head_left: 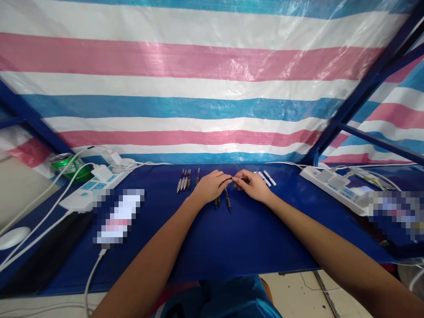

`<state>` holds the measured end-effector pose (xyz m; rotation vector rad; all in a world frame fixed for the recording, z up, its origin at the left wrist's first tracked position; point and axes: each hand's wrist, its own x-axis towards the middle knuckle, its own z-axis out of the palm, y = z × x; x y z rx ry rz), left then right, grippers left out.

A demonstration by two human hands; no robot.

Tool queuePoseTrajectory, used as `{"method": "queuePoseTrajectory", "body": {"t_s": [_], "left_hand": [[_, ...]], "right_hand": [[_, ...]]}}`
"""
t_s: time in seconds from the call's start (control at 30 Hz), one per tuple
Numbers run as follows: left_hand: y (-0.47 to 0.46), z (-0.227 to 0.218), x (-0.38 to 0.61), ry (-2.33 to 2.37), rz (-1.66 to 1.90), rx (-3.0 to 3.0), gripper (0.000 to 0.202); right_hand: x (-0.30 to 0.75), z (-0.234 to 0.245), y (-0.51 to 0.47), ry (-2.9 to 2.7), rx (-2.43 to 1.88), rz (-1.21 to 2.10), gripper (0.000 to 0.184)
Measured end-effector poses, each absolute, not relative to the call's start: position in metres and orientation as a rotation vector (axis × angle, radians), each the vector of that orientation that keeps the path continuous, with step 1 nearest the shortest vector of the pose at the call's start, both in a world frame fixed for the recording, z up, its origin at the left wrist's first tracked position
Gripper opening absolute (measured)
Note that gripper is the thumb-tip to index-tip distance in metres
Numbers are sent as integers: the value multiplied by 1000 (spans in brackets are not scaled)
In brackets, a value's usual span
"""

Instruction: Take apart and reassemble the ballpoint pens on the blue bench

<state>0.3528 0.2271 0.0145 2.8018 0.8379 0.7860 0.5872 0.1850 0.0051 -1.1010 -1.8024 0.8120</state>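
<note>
We find a thin dark piece [233, 179] held just above the blue tabletop [232, 238], at the middle of its far half, right where our two hands meet. The left hand [211, 186] pinches one end between thumb and fingertips, and the right hand [253, 185] pinches the other end the same way, so the piece sits between the two grips and both sets of fingers are pressed together on it. Just near of the left hand, partly under it, lie a few dark pens [227, 199], their tips pointing towards us. A row of dark pens [184, 180] lies to the left of the left hand, apart from it, and some white sticks [266, 178] lie just right of the right hand. The near half of the tabletop, between our forearms and down to its front edge, is open. A striped tarp [198, 101] closes off the far edge. A white power strip [96, 187] with plugs and cables takes up the left side, and another power strip [333, 184] the right. A green can [68, 164] stands at the far left corner; we cannot tell what it holds.
</note>
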Motion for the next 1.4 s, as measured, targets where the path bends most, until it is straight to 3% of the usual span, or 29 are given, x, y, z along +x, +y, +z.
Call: {"method": "queuePoseTrajectory", "body": {"t_s": [1.4], "left_hand": [[228, 12, 352, 858, 758, 2746, 33]], "right_hand": [[588, 2, 187, -1855, -1104, 769, 28]]}}
